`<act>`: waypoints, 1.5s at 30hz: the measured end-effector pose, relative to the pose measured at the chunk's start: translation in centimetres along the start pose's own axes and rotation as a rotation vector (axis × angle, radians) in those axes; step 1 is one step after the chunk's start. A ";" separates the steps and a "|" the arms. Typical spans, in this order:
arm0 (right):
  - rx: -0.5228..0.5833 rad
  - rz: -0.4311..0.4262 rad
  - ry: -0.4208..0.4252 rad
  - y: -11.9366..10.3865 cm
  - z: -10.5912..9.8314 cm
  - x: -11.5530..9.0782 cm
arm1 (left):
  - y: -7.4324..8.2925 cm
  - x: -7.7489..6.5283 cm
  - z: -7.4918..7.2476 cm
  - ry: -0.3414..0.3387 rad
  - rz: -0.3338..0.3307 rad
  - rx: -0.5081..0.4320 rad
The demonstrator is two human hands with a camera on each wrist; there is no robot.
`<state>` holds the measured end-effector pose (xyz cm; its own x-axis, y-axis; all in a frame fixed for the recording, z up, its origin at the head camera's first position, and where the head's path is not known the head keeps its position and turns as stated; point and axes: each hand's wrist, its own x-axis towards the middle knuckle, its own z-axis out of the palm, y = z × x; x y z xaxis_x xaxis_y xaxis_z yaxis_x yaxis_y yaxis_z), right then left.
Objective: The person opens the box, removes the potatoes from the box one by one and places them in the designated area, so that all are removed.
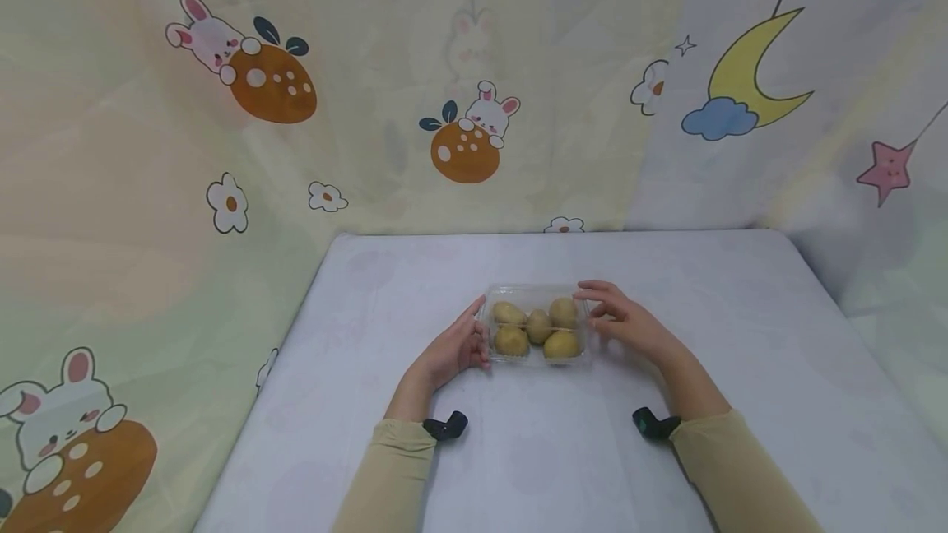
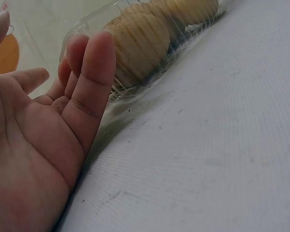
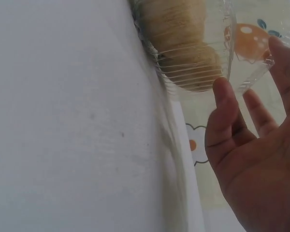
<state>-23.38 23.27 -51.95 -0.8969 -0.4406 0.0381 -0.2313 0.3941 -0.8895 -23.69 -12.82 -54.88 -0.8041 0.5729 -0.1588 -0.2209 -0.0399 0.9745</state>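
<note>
A clear plastic box (image 1: 537, 359) with several potatoes (image 1: 511, 341) inside sits on the table between the two hands. The left hand (image 1: 457, 349) is at the box's left side, its fingertips against or very near the wall and its palm apart from it. In the left wrist view, bent fingers (image 2: 94, 72) stand beside the ribbed plastic. On the opposite side, the right hand (image 1: 625, 323) has its fingers loosely spread along the box's right edge. Its fingertips (image 3: 222, 86) touch or nearly touch the plastic in the right wrist view. Neither hand wraps round the box.
A white cloth covers the table (image 1: 533, 451), and its far edge meets a patterned curtain (image 1: 370, 105) with rabbits, flowers and a moon. Both wrists carry a small black device (image 1: 447, 426), just beyond the beige sleeves (image 1: 392, 475).
</note>
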 end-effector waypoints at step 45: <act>0.062 0.177 0.191 -2.1 -1.8 5.5 | -0.2 -0.2 0.0 0.021 -0.025 0.066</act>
<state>-28.48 21.51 -49.06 -0.9777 -0.2062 -0.0406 -0.0461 0.3988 -0.9159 -23.47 -12.97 -55.00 -0.8105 0.5555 -0.1856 -0.2047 0.0281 0.9784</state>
